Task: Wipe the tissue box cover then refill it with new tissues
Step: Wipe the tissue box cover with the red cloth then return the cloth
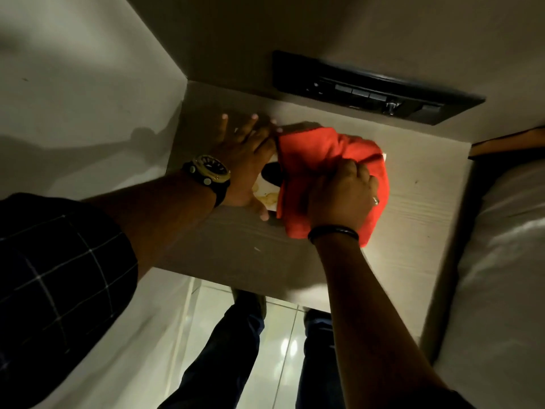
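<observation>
A pale tissue box cover with a dark oval opening sits on a light bedside table. A red cloth drapes over most of the cover and hides its right part. My right hand is clenched on the red cloth and presses it onto the cover. My left hand, with a watch on the wrist, lies against the cover's left side with its fingers spread, holding it in place.
A dark switch panel is set into the wall behind the table. A bed with white sheets borders the table on the right. A white wall closes the left side. My legs stand on glossy floor tiles below the table's front edge.
</observation>
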{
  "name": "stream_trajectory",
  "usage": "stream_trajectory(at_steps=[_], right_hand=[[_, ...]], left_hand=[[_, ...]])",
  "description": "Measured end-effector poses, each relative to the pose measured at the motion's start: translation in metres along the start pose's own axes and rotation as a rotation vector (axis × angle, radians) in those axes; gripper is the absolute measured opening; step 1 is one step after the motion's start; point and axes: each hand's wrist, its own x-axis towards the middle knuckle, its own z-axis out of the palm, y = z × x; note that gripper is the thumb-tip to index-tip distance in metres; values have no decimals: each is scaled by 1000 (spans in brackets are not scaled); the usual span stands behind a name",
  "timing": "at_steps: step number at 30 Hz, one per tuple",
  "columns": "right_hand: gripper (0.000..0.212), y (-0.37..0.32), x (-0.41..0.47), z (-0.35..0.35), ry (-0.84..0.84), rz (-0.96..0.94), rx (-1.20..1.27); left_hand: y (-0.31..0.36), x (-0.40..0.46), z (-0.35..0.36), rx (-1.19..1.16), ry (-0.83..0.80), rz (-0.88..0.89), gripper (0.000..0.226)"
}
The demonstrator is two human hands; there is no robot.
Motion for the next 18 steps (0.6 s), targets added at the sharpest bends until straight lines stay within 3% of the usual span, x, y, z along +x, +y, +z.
stream_trajectory(at_steps=[4, 6, 9, 11, 14, 15, 18], right_hand=[[18, -2, -5, -24, 148, -146, 473], [4, -4, -7, -34, 111, -117, 796], [3, 0, 1, -39, 22, 10, 1138], [20, 12, 10, -31, 32, 23, 986], [46, 31, 13, -11, 153, -47, 222], [49, 32, 11, -8, 217, -86, 82], [55, 26, 9, 1, 153, -351, -16]], left_hand=[[-1, -2, -2, -28, 15, 32, 141], [-2, -2, -4, -42, -6, 33, 141], [-2, -1, -2, -73, -10, 11, 144], [-1, -2, 0, -60, 9, 7, 145], [0, -1, 0, -7, 8, -3, 149], [0, -1, 2, -4, 9, -4, 149], [-2, 0, 4, 5, 22, -7, 149]])
